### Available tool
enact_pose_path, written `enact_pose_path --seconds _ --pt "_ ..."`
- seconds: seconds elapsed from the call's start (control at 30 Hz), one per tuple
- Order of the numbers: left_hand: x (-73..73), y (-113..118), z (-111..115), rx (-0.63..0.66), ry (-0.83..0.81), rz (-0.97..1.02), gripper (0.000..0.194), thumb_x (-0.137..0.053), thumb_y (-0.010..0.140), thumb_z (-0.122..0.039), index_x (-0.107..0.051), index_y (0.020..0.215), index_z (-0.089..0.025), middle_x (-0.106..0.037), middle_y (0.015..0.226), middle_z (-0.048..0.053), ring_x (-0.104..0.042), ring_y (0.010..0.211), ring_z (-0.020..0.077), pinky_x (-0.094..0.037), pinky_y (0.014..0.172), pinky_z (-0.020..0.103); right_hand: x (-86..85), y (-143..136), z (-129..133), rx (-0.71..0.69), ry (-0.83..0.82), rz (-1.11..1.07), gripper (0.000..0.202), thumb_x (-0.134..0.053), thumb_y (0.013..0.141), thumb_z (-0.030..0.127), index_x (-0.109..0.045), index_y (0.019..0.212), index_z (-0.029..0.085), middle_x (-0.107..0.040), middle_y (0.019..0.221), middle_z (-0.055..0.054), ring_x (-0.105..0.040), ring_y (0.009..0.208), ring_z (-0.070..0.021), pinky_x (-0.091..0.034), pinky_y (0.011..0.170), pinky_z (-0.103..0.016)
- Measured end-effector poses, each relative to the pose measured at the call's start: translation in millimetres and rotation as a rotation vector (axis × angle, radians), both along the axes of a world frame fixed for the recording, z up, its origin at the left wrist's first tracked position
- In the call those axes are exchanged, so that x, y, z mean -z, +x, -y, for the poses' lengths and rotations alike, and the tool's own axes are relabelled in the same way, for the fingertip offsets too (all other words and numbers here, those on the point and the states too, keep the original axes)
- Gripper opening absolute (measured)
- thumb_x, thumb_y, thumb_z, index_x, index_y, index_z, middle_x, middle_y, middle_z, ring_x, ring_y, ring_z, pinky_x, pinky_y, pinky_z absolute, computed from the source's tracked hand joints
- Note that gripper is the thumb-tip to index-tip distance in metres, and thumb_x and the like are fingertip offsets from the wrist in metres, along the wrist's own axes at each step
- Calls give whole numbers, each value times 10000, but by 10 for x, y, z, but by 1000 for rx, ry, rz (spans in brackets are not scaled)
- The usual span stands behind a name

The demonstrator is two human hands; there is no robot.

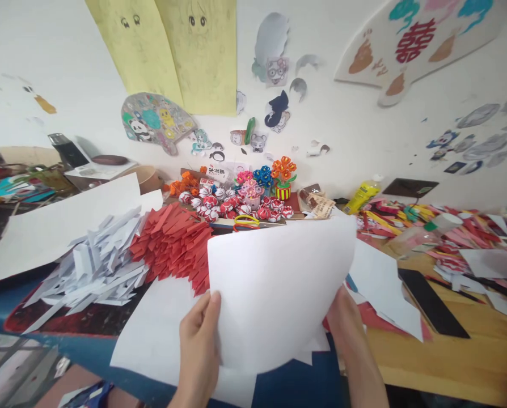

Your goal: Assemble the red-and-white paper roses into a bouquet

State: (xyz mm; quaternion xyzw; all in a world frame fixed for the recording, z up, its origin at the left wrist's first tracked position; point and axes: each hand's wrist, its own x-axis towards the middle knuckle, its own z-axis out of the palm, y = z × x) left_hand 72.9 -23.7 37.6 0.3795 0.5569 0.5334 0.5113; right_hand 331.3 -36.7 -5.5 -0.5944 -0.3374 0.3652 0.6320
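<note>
Between my two hands a blank white sheet of paper [274,289] is held up, its middle bowed. My left hand [202,334] grips the left edge, thumb on the near face. At the right edge my right hand [347,323] is closed on the same sheet, its fingers mostly hidden behind it. Beneath lies another white sheet [151,323] on the blue table surface [296,388]. Just beyond my left hand is a heap of folded red paper pieces [172,241], with a pile of folded white paper strips [104,263] to its left.
Red-and-white paper balls [219,204] and small paper flower pots [283,190] stand against the wall. Yellow-handled scissors [245,222] lie before them. On the right are a black phone-like slab [432,303], a yellow bottle [364,194], a clear bottle [419,238] and coloured paper scraps.
</note>
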Motion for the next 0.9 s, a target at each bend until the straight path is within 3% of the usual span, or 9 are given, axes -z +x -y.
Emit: enact_pose_path --seconds 0.13,0.23,0.43,0.67,0.8,0.9 --pt "94 -101 -221 -28 31 -122 377 -609 846 -517 -657 829 -144 -518 596 -16 -439 536 115 -353 474 195 126 140 22 90 -82 -188 604 -748 742 496 -631 1258 205 -690 1209 -98 -629 1146 -279 -548 947 -386" --pt "223 -183 -283 -45 107 -274 353 -616 845 -497 -638 790 -149 -484 604 -27 -413 572 113 -333 514 202 235 240 95 140 -104 -130 575 -827 663 416 -687 1167 177 -710 1166 -85 -622 1137 -272 -550 926 -336" --pt "306 -239 -399 -2 148 -330 354 -577 870 -495 -619 770 -158 -497 604 -33 -454 598 125 -353 542 213 235 292 189 127 -180 -79 503 -827 659 414 -722 1088 172 -741 1074 -67 -674 954 -238 -572 783 -290" --pt "313 -233 -503 266 164 -341 336 -594 865 -431 -664 1047 -157 -697 805 28 -647 757 192 -512 706 258 240 327 145 118 -268 102 513 -782 686 487 -721 1068 150 -740 1062 -82 -666 935 -262 -569 735 -308" --pt "305 -210 -475 261 236 -431 322 -550 905 -376 -662 1127 -172 -717 929 48 -656 822 190 -520 790 276 282 340 128 128 -271 165 506 -769 694 494 -724 1057 144 -745 1030 -80 -662 948 -272 -562 751 -309" --pt "305 -214 -480 259 244 -392 326 -574 892 -374 -662 1136 -174 -717 885 43 -655 815 192 -531 794 281 309 355 125 143 -248 146 480 -769 697 489 -726 1043 158 -748 1012 -72 -652 987 -274 -558 756 -295"
